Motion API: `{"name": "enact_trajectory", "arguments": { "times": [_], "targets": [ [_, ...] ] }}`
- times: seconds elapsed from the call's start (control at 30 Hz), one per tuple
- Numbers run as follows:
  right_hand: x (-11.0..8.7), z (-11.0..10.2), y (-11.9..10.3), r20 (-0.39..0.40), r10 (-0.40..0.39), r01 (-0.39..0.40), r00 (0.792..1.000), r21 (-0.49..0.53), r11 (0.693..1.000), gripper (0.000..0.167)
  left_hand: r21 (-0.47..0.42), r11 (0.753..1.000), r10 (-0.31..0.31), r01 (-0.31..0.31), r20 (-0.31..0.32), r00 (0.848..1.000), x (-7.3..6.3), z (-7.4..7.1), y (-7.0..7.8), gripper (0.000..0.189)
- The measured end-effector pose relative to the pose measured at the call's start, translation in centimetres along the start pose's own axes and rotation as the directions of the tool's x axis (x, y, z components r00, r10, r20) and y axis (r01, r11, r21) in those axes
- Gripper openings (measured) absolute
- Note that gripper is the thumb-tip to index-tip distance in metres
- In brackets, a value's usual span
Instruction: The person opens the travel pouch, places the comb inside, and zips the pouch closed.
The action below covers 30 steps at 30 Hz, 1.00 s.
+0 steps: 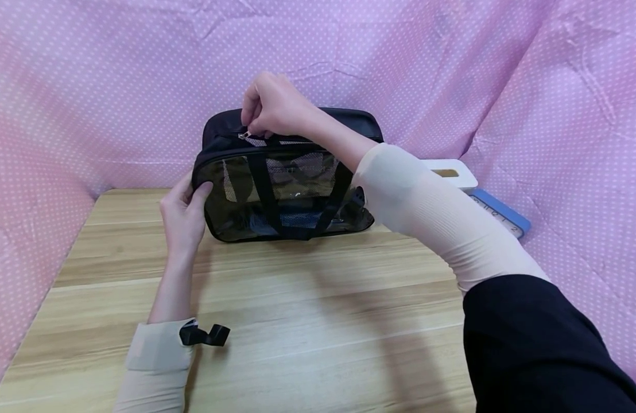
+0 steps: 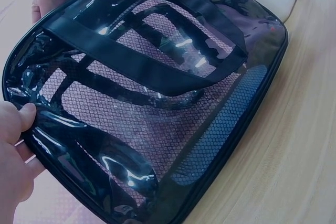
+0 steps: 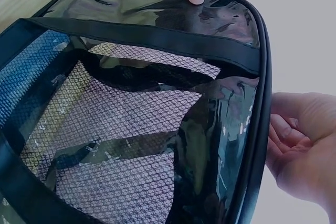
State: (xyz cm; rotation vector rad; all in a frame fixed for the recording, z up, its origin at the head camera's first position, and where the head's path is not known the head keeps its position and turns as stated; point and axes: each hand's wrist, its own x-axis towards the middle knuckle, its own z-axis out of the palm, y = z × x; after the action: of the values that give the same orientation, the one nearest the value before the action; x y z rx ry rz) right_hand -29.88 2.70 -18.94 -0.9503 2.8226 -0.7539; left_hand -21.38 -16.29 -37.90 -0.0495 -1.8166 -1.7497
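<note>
A black-edged, see-through zip bag (image 1: 307, 186) with black straps stands at the back of the table. My left hand (image 1: 185, 215) grips its left side, the thumb on the clear front panel and the fingers behind the edge. Above the bag's top left, my right hand (image 1: 276, 106) pinches the small metal zipper pull (image 1: 244, 135). Part of the top seam beside the pull gapes. In the right wrist view, the curled right fingers (image 3: 286, 129) are partly hidden behind the bag's edge. Through the clear panel shows a blue mesh-textured item (image 2: 226, 129) low in the bag.
Right of the bag, partly behind my right forearm, are a white box (image 1: 460, 175) with a slot and a blue-framed clock-like item (image 1: 504, 215). Pink dotted cloth (image 1: 142, 86) hangs around the wooden table (image 1: 276, 321). A black strap end (image 1: 214, 335) sticks out from my left wrist.
</note>
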Motion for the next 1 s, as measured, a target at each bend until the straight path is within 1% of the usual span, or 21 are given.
{"name": "enact_trajectory", "arguments": {
  "times": [0.07,0.17,0.27,0.43,0.53,0.77,1.0],
  "targets": [
    [-0.1,-0.2,0.2,0.0,-0.003,0.003,1.0,-0.03,1.0,0.01,0.0,1.0,0.006,-0.006,0.002,1.0,0.0,0.0,0.0,0.027],
    [-0.3,-0.6,0.7,0.002,0.012,-0.012,1.0,-0.036,0.999,0.012,0.003,1.0,0.011,-0.011,0.003,1.0,0.0,0.0,0.1,0.028],
    [-0.4,-0.9,0.9,0.01,0.047,-0.047,0.999,-0.001,0.999,0.011,0.008,1.0,0.003,-0.003,0.003,1.0,0.0,-0.1,0.1,0.028],
    [-0.5,-1.1,0.8,0.017,0.031,-0.031,0.999,0.0,1.0,0.012,0.024,1.0,-0.009,0.009,-0.002,1.0,0.0,-0.1,0.0,0.029],
    [-0.6,-1.5,1.1,0.02,0.026,-0.026,0.999,0.011,1.0,0.012,0.029,1.0,-0.008,0.008,0.003,1.0,0.0,0.0,0.0,0.029],
    [-0.9,-2.4,2.1,0.017,0.072,-0.073,0.997,0.03,0.997,0.014,0.022,1.0,-0.01,0.01,0.002,1.0,0.0,0.1,0.0,0.029],
    [-1.3,-3.0,3.1,0.026,0.072,-0.073,0.997,0.036,0.997,0.015,0.014,1.0,-0.008,0.008,0.0,1.0,0.0,0.0,0.1,0.027]
  ]
}}
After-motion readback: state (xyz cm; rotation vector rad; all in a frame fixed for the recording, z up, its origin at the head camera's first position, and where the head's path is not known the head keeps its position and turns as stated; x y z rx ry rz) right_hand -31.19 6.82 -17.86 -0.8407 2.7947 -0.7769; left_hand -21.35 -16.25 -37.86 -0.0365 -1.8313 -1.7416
